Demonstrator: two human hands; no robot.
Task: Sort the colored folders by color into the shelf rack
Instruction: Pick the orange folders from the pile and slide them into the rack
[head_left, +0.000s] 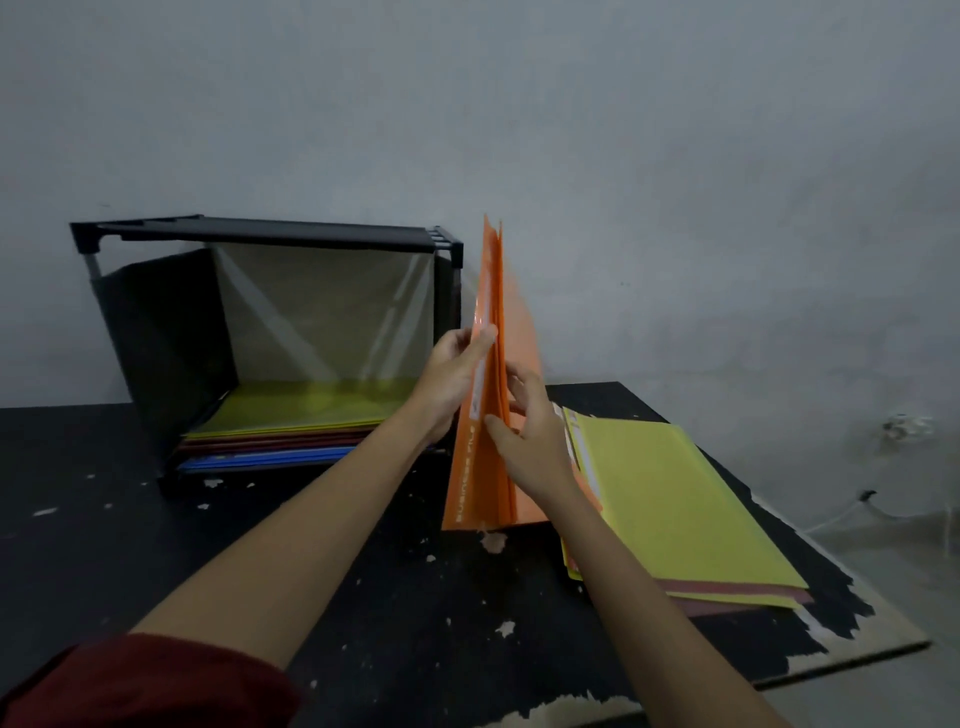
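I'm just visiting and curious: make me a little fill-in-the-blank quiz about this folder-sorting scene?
The left hand and right hand hold the upright folders, coloured ___.
The lowest folders in the shelf rack are ___.
The top folder of the loose pile on the table is ___.
Missing words: orange, blue, yellow.

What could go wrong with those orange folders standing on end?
The orange folders stand on edge on the table, fanned apart between the left hand and right hand; one might slide out and fall. The right forearm crosses the corner of the yellow-topped pile, so a swing toward the rack could knock it askew.
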